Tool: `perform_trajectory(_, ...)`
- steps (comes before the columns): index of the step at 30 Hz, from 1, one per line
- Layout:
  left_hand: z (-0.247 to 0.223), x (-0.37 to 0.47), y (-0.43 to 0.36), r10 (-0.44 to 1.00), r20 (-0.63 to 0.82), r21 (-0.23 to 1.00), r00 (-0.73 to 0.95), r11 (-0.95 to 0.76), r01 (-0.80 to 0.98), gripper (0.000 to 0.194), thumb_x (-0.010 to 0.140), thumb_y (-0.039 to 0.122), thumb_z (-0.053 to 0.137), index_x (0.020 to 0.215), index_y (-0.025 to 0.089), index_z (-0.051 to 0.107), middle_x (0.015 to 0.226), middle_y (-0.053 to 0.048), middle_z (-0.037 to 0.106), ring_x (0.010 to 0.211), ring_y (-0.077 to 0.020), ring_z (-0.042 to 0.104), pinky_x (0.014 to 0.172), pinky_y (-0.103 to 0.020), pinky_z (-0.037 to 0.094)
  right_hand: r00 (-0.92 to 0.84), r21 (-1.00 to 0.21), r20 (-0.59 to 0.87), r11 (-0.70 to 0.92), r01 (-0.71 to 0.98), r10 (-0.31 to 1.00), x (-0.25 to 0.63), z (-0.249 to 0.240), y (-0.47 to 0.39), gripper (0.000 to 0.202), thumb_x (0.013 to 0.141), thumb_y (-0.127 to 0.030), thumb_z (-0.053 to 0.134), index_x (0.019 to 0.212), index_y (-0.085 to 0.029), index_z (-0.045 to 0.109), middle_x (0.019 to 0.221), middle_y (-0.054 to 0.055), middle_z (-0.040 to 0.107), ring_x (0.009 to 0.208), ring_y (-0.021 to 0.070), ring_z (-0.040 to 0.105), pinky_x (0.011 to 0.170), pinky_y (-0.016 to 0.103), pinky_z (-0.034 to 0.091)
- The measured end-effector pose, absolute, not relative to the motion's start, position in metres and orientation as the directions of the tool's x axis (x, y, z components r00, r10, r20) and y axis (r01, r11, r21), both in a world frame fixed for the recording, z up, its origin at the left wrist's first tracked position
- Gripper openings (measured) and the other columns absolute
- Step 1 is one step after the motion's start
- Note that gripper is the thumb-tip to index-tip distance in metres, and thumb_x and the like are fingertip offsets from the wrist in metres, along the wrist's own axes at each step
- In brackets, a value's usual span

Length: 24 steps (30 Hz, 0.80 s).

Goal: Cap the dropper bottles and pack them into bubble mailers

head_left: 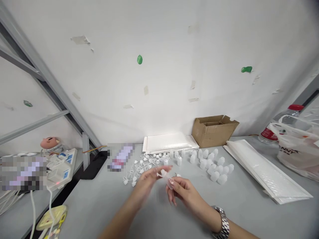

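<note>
My right hand point(183, 191) is closed on a small translucent plastic bottle point(168, 182), pinched between thumb and fingers. The bottle tilts to the left, with a white cap point(163, 173) at its upper end. Close behind the cap, my left hand point(149, 177) has its fingers stretched out, slightly blurred; whether they touch it is hard to see. Beyond my hands lie many white caps with loop straps point(142, 166) in a loose heap. Small bottles point(179, 161) stand behind, and a cluster of translucent bottles point(214, 167) is to the right.
White padded mailers point(169, 142) and an open cardboard box point(214, 131) are against the wall. Another padded mailer point(266, 171) lies right, near a plastic bag point(296, 149) and a red-capped bottle point(269, 132). A power strip point(67, 169) with cables is on the left.
</note>
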State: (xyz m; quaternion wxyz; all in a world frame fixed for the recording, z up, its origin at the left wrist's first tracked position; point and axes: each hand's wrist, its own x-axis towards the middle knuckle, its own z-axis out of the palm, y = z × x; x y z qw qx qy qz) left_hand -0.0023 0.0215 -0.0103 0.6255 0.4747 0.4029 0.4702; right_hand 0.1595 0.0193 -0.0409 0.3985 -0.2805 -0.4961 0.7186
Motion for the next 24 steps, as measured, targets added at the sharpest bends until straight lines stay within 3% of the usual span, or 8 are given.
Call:
perform_trajectory(2,-0.003,-0.023,0.031,0.994,-0.04,0.996,0.104,0.048,-0.075,0.044,0.083,0.048,0.045,0.11,0.018,0.061,0.115,-0.013,0.065,0.107,-0.027,0.058,0.092,-0.04,0.041,-0.439,-0.925,-0.033,-0.194,-0.327,0.898,0.164,-0.036,0.022,0.042,0.077,-0.054,0.058,0.067,-0.013,0.06,0.047,-0.002,0.054,0.041,0.008,0.043,0.043,0.022,0.033)
perform_trajectory(4,0.003,-0.045,0.04,1.0,0.017,0.968,-0.02,-0.011,0.25,0.042,0.082,0.045,0.047,0.112,0.018,0.057,0.117,-0.012,0.062,0.107,-0.0251,0.057,0.089,-0.036,0.042,-0.315,-0.913,-0.062,-0.182,-0.366,0.947,0.169,-0.031,0.025,0.041,0.076,-0.052,0.06,0.067,-0.013,0.061,0.047,-0.003,0.052,0.041,0.0074,0.042,0.044,0.021,0.032)
perform_trajectory(6,0.004,-0.063,0.047,0.995,0.05,0.786,-0.082,0.011,0.618,0.038,0.08,0.044,0.048,0.106,0.018,0.058,0.115,-0.012,0.061,0.102,-0.0246,0.058,0.083,-0.034,0.044,-0.216,-0.904,-0.084,-0.166,-0.395,0.973,0.173,-0.028,0.027,0.039,0.075,-0.052,0.062,0.068,-0.013,0.061,0.047,-0.003,0.052,0.044,0.0074,0.041,0.045,0.02,0.032)
perform_trajectory(8,0.0,-0.073,0.051,0.995,0.038,0.67,-0.091,0.042,0.741,0.029,0.076,0.039,0.053,0.095,0.018,0.061,0.107,-0.011,0.061,0.092,-0.0252,0.059,0.078,-0.035,0.044,-0.175,-0.899,-0.096,-0.16,-0.408,0.98,0.175,-0.028,0.029,0.039,0.073,-0.053,0.063,0.069,-0.013,0.062,0.047,-0.003,0.051,0.045,0.0077,0.041,0.046,0.02,0.032)
perform_trajectory(11,-0.015,-0.075,0.054,0.997,-0.01,0.596,-0.08,0.071,0.8,0.016,0.07,0.028,0.058,0.082,0.019,0.062,0.095,-0.008,0.061,0.083,-0.024,0.06,0.075,-0.034,0.043,-0.182,-0.902,-0.107,-0.173,-0.395,0.977,0.174,-0.033,0.028,0.04,0.073,-0.054,0.063,0.069,-0.014,0.062,0.046,-0.003,0.051,0.044,0.0077,0.04,0.045,0.02,0.032)
perform_trajectory(15,-0.035,-0.07,0.056,0.994,-0.065,0.513,-0.091,0.112,0.851,0.018,0.063,0.016,0.06,0.081,0.019,0.06,0.087,-0.006,0.061,0.083,-0.0236,0.059,0.072,-0.032,0.042,-0.187,-0.906,-0.117,-0.182,-0.382,0.975,0.172,-0.038,0.026,0.039,0.075,-0.052,0.061,0.069,-0.014,0.062,0.046,-0.003,0.051,0.044,0.0078,0.041,0.046,0.02,0.033)
perform_trajectory(24,-0.044,-0.061,0.055,0.995,-0.048,0.468,-0.088,0.1,0.878,0.009,0.071,0.022,0.053,0.076,0.021,0.061,0.086,-0.005,0.06,0.088,-0.0235,0.057,0.071,-0.031,0.042,-0.228,-0.916,-0.157,-0.228,-0.331,0.961,0.168,-0.044,0.023,0.04,0.074,-0.055,0.061,0.07,-0.015,0.062,0.044,-0.004,0.051,0.041,0.0075,0.041,0.046,0.021,0.03)
